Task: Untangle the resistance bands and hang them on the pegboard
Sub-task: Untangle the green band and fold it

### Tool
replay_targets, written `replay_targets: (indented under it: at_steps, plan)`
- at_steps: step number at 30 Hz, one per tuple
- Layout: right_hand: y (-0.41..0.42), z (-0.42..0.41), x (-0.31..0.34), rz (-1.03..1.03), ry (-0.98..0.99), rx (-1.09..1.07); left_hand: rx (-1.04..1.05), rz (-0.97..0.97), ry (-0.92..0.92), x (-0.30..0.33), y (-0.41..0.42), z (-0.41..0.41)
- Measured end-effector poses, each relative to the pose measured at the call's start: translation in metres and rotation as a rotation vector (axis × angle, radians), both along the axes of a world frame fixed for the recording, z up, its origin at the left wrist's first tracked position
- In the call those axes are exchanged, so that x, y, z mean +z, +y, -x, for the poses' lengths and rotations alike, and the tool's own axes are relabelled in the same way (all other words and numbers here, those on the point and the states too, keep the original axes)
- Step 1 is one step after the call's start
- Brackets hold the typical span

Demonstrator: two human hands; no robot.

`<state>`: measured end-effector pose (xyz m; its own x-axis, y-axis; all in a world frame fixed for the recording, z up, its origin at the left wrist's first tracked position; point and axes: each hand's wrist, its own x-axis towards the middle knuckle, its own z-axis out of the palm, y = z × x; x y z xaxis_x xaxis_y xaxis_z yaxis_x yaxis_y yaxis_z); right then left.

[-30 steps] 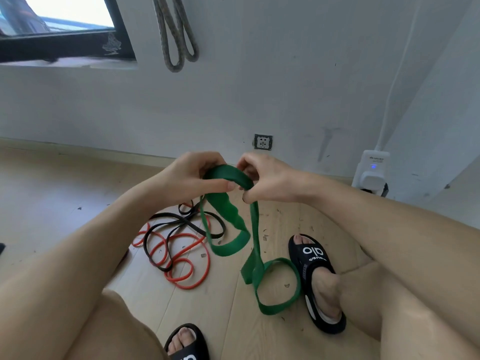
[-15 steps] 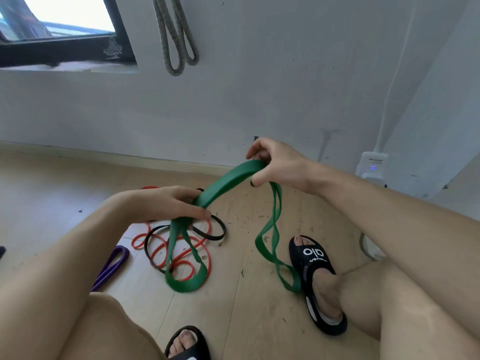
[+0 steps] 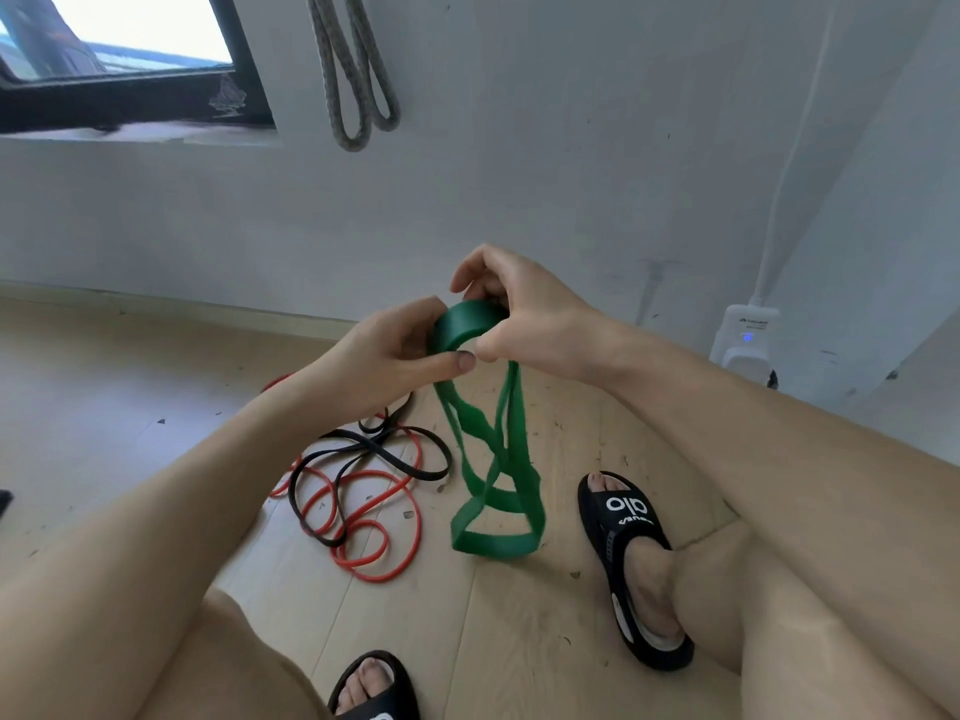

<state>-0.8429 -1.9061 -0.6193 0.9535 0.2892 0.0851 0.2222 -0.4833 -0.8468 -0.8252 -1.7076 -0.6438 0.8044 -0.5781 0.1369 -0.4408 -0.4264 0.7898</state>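
Note:
A wide green resistance band [image 3: 498, 485] hangs in doubled loops from both my hands, its lowest fold just above the wooden floor. My left hand [image 3: 384, 361] pinches the band's top fold from the left, thumb tip forward. My right hand [image 3: 524, 314] grips the same fold from the right, fingers curled over it. The hands touch at the thumbs. On the floor to the left lie a red band [image 3: 363, 517] and a thin black band [image 3: 363, 454], tangled together. No pegboard is in view.
A grey braided rope loop [image 3: 358, 90] hangs on the white wall under the window [image 3: 119, 59]. A white plugged-in device [image 3: 745, 340] sits at the wall on the right. My feet in black sandals [image 3: 628, 558] rest on the dusty wooden floor [image 3: 104, 387].
My hands were spread apart with the green band stretched between them; now they have come together again at its top fold, and the band hangs down in narrow loops.

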Motion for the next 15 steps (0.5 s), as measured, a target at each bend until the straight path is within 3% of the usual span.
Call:
replay_targets:
  at_steps: [5,15]
  plan:
    - [-0.011,-0.001,-0.004,0.110,0.008,0.023,0.020,-0.056,-0.043,0.005,0.001,-0.002]
    - [-0.008,-0.001,-0.028,0.265,0.207,0.128,0.004,-0.114,-0.163,0.007,0.011,0.000]
